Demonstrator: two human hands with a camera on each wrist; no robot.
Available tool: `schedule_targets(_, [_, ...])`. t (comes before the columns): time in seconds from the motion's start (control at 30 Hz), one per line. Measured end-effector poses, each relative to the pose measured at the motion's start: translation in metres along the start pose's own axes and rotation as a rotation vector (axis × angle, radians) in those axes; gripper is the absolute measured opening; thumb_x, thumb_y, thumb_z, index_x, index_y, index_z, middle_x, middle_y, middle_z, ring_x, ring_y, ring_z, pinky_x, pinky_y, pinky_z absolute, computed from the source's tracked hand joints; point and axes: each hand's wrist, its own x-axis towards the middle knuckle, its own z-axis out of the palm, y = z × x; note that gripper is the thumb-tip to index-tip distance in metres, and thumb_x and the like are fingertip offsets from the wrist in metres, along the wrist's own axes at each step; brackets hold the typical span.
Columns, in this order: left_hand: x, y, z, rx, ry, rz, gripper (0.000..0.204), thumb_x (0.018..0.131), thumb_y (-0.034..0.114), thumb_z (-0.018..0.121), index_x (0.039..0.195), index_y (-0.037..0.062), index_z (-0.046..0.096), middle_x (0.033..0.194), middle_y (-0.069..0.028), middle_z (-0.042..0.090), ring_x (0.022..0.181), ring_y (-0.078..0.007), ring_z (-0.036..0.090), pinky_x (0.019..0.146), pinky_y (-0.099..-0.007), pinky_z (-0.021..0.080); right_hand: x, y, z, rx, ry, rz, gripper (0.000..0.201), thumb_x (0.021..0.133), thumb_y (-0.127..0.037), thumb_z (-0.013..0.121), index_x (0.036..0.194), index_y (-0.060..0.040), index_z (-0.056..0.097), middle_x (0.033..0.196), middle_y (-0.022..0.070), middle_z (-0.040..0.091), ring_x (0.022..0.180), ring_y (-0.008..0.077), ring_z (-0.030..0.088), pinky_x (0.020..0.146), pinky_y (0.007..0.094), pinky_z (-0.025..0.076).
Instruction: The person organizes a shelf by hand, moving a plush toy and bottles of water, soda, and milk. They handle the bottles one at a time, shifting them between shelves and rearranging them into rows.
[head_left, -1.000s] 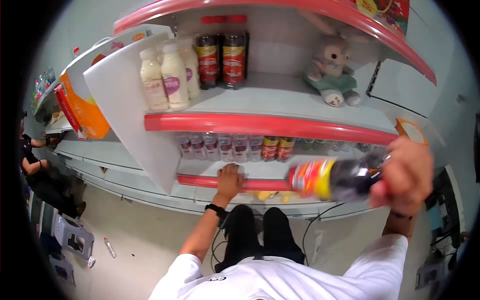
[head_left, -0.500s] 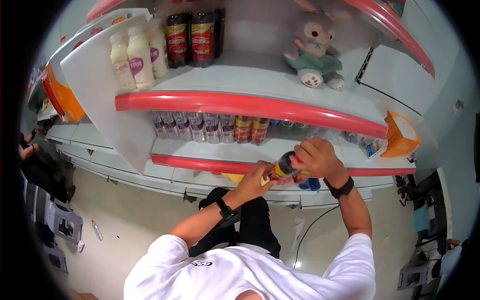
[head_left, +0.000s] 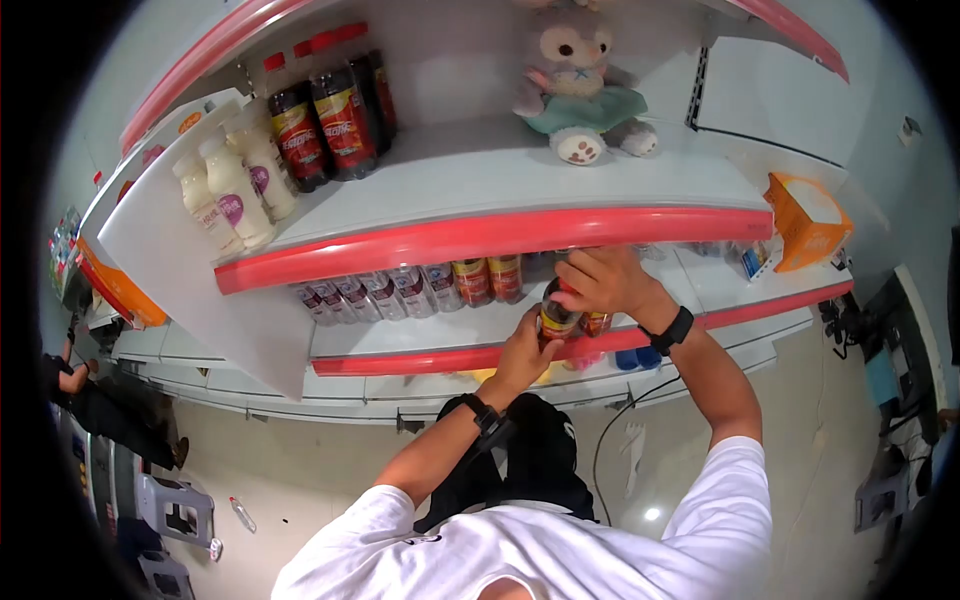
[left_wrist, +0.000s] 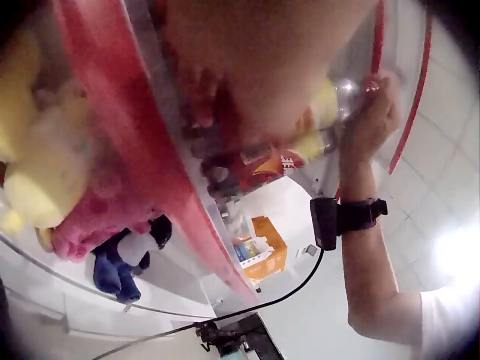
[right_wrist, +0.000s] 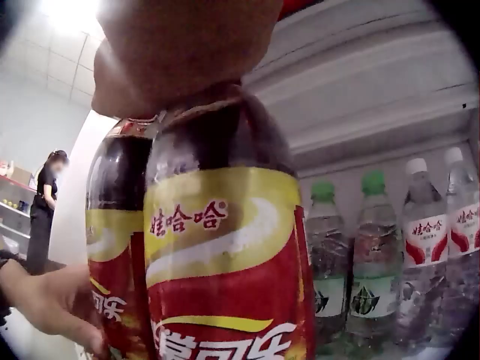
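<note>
Two cola bottles with red and yellow labels stand side by side over the lower shelf's front edge. My right hand (head_left: pixel 606 281) grips them from above by their necks; the nearer bottle (right_wrist: pixel 225 247) fills the middle of the right wrist view. Around the lower body of the other bottle (head_left: pixel 557 321) curls my left hand (head_left: pixel 520 356), thumb and fingers against its label. In the left wrist view the right hand appears at the red cap end, and blurred skin covers part of the labels. The bottle bases are hidden.
Clear water bottles (head_left: pixel 380 296) and cola bottles (head_left: pixel 487 280) line the lower shelf, with green-capped bottles (right_wrist: pixel 379 270) further right. Above runs a red shelf edge (head_left: pixel 480 238). Milk bottles (head_left: pixel 238 195), more cola and a plush toy (head_left: pixel 582 95) occupy the upper shelf. An orange box (head_left: pixel 808 225) stands right.
A second ago the right hand swung the cola bottles out at right while the left hand rested on the shelf edge. The left hand has since taken hold, and both hands moved in towards the shelf.
</note>
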Motion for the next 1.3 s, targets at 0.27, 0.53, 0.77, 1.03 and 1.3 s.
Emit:
schedule_targets(0.27, [0.015,0.0,0.002,-0.062,0.061,-0.02,0.063,0.088,0.014,0.074,0.137,-0.0036,0.038,0.106,-0.0294,0.067,0.098,-0.0458,0.067,0.079,-0.0469,0.055,-0.028,0.009,0.004,-0.046,0.143,0.305,0.027,0.076,-0.024,0.076,0.097,-0.0076,0.069,0.098,0.0102,0.066,0.087,0.0307,0.064,0.078,0.0406,0.051])
schedule_targets(0.53, [0.058,-0.013,-0.001,0.044,0.045,-0.1,0.055,0.088,0.011,0.073,0.131,-0.0023,0.041,0.113,-0.0282,0.065,0.11,-0.0448,0.063,0.089,-0.0428,0.051,-0.075,0.004,0.046,0.325,0.501,1.038,0.038,0.075,-0.009,0.074,0.111,-0.0017,0.062,0.107,0.0168,0.066,0.097,0.0381,0.063,0.088,0.0446,0.05])
schedule_targets(0.77, [0.069,-0.057,0.018,-0.021,0.085,0.114,0.048,0.088,0.006,0.069,0.124,0.0003,0.038,0.117,-0.0322,0.061,0.109,-0.0515,0.059,0.085,-0.0502,0.051,-0.085,-0.028,0.06,0.676,0.363,1.264,0.07,0.075,-0.013,0.084,0.133,-0.0017,0.046,0.122,0.0186,0.061,0.109,0.0305,0.064,0.093,0.0387,0.051])
schedule_targets(1.03, [0.063,-0.044,0.013,0.061,0.078,0.085,0.05,0.091,0.008,0.068,0.128,-0.0034,0.037,0.126,-0.0332,0.055,0.114,-0.0482,0.059,0.09,-0.0456,0.051,-0.135,-0.049,0.119,1.1,0.448,1.39,0.075,0.078,-0.002,0.08,0.14,0.0003,0.038,0.128,0.0146,0.058,0.112,0.0233,0.062,0.091,0.034,0.054])
schedule_targets(1.3, [0.018,-0.011,0.005,-0.008,0.032,0.108,0.062,0.085,0.003,0.068,0.14,-0.0013,0.04,0.136,-0.0294,0.047,0.121,-0.0463,0.053,0.098,-0.0455,0.048,-0.146,-0.035,0.137,1.148,0.497,1.219,0.078,0.081,-0.001,0.079,0.144,0.0001,0.034,0.139,0.0139,0.05,0.132,0.024,0.048,0.113,0.0381,0.037])
